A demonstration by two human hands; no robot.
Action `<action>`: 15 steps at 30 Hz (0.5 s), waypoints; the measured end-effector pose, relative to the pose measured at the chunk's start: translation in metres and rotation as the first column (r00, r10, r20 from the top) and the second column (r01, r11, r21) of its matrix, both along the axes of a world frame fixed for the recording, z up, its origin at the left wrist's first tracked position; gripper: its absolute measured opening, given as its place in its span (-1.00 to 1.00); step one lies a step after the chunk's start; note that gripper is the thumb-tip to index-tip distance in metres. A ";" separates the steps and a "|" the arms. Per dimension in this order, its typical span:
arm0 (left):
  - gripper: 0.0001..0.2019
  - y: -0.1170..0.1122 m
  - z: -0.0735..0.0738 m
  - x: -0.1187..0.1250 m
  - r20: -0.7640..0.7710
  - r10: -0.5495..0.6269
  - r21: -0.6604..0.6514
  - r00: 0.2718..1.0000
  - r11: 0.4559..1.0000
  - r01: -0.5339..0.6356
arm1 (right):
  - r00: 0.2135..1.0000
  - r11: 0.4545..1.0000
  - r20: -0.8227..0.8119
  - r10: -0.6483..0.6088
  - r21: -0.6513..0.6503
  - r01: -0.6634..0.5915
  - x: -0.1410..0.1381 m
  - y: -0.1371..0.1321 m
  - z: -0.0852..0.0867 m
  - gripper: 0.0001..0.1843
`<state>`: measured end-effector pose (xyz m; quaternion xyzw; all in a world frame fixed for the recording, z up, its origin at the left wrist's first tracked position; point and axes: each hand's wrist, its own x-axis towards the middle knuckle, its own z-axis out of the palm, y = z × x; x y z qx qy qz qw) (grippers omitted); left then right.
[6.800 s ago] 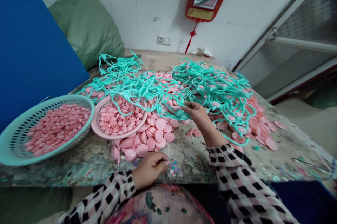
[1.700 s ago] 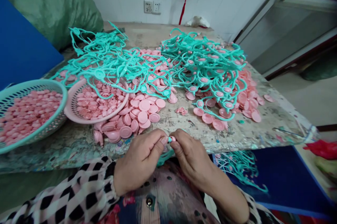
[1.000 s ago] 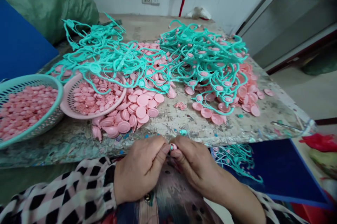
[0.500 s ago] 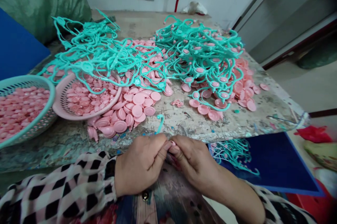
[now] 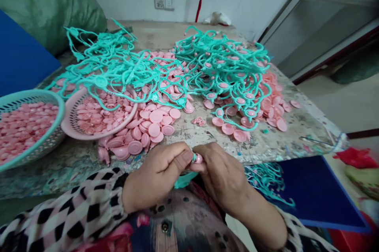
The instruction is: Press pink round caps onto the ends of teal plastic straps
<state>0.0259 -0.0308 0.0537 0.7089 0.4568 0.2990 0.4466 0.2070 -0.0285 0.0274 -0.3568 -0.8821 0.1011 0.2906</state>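
My left hand [image 5: 158,177] and my right hand [image 5: 222,175] meet in front of the table's near edge, fingers closed. Between their fingertips shows a small shiny pink plastic piece [image 5: 197,158], with a bit of teal at its left side. Below my left fingers, part of a teal plastic strip [image 5: 184,181] is visible; the rest is covered by the hands. The left thumb and fingers pinch the teal end, while the right fingers wrap round the pink piece. How far the two parts are joined is hidden by the fingers.
Teal strips [image 5: 118,62] lie heaped at left, and teal strips with pink pieces [image 5: 222,62] at right. A teal basket [image 5: 60,115] and a pink basket [image 5: 69,115] hold pink pieces. Round pink parts [image 5: 154,130] cover the table's middle. A blue board [image 5: 319,189] is lower right.
The pink piece and its teal end now show more between my fingertips. The curved teal end above my left hand is gone from sight; teal now shows below the hand. The view has tilted slightly.
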 end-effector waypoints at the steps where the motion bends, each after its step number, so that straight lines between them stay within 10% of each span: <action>1: -0.68 0.001 0.003 0.000 0.015 0.005 -0.004 1.000 1.000 -0.005 | 1.000 0.998 0.000 -0.005 0.055 0.005 0.000 0.002 -0.001 -0.78; 10: -0.72 -0.001 0.017 -0.005 -0.027 -0.049 0.052 0.998 0.997 0.051 | 0.994 0.977 0.099 0.038 0.206 -0.058 -0.003 0.009 0.008 -0.80; 15: -0.68 -0.004 0.010 -0.005 -0.175 -0.016 0.165 0.984 0.985 0.046 | 0.989 0.984 -0.058 0.140 -0.103 -0.145 -0.006 0.010 0.019 -0.80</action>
